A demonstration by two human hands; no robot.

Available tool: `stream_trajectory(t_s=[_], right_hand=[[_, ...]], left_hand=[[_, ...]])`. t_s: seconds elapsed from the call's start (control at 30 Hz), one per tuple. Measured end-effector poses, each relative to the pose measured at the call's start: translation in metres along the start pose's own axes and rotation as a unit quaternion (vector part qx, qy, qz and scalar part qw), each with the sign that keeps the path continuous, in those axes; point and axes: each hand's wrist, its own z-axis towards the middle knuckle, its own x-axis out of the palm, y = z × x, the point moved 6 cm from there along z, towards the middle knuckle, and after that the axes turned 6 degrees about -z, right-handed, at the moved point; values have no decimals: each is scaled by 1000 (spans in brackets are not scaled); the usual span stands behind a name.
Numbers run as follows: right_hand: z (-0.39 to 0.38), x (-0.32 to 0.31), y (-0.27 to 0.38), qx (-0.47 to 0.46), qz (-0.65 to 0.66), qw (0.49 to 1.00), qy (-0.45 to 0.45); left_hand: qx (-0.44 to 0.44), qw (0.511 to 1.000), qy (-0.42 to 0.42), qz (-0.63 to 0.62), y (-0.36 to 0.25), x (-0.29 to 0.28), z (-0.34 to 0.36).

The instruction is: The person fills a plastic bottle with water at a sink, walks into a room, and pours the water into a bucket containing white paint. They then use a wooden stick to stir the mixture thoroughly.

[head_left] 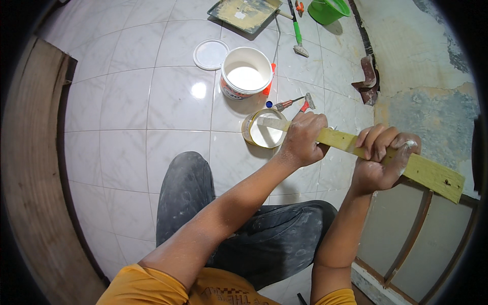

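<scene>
Both my hands grip a long yellow-green wooden slat (337,141), slanting down from right to left. My left hand (305,140) is closed around its lower part, and my right hand (384,160) is wrapped around it farther up. White smears mark the right thumb. The slat's whitened lower end reaches into a small round tin (247,132) of white paint-like stuff on the floor. Just behind the tin lie a screwdriver (288,104), a red-handled scraper (308,103) and a blue cap (269,104).
A larger white bucket (236,91) stands behind the tin, its round lid (211,54) beside it. Farther off are a stained paint tray (244,15), a green-handled scraper (298,36) and a green bucket (327,14). A peeling wall (422,101) bounds the right, brown wood (35,152) the left.
</scene>
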Motion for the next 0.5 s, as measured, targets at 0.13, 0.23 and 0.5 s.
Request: stream_trajectory(t_s=[0.13, 0.23, 0.5], right_hand=[[4, -11, 1, -18, -27, 999, 4], [5, -17, 2, -6, -43, 999, 15], [9, -18, 8, 38, -30, 999, 5]], left_hand=[[-13, 1000, -6, -15, 1, 20, 1], [-43, 998, -9, -44, -3, 33, -2], [-75, 996, 14, -47, -20, 25, -18]])
